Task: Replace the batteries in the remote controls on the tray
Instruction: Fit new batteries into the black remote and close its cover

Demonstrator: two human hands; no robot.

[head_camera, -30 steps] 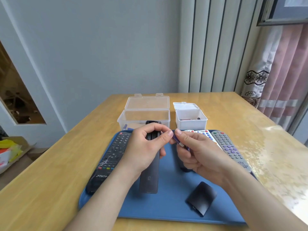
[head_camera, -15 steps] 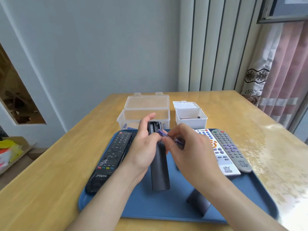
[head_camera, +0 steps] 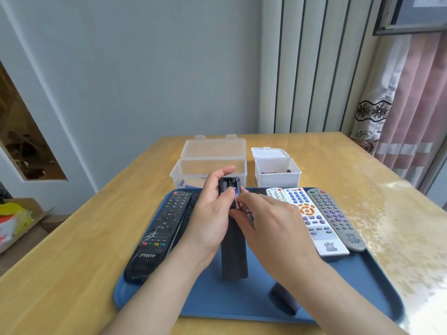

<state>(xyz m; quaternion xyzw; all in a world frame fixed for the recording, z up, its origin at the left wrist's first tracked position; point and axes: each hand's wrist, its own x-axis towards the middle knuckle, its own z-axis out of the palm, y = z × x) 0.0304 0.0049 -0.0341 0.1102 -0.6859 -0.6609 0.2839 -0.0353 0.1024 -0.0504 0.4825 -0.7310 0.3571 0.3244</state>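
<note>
Left hand grips the slim black remote; right hand pinches a battery; the buttoned remote reads "TNTF".

My wooden table stands before a pale grey wall. Vertical blinds and a pink curtain hang to my right; daylight glares off the tabletop.
</note>
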